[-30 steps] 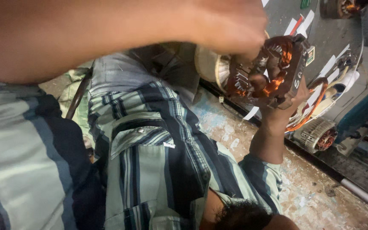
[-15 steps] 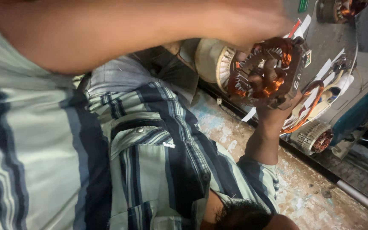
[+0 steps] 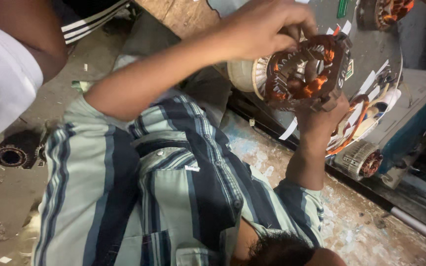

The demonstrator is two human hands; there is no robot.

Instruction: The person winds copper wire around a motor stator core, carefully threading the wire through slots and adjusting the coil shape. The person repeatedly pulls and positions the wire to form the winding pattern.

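Copper-wound stator (image 3: 304,74), one, held by two hands (image 3: 267,27).

one head-worn view looks steeply down, close over a striped shirt (image 3: 173,197).

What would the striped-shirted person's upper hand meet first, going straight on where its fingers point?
The round metal motor stator with copper-orange windings. The upper hand already seems to touch its top rim with its fingertips, while that person's lower hand props it from underneath.

Both hands raised: one (image 3: 267,29) curled from above, the other (image 3: 321,116) gripping below.
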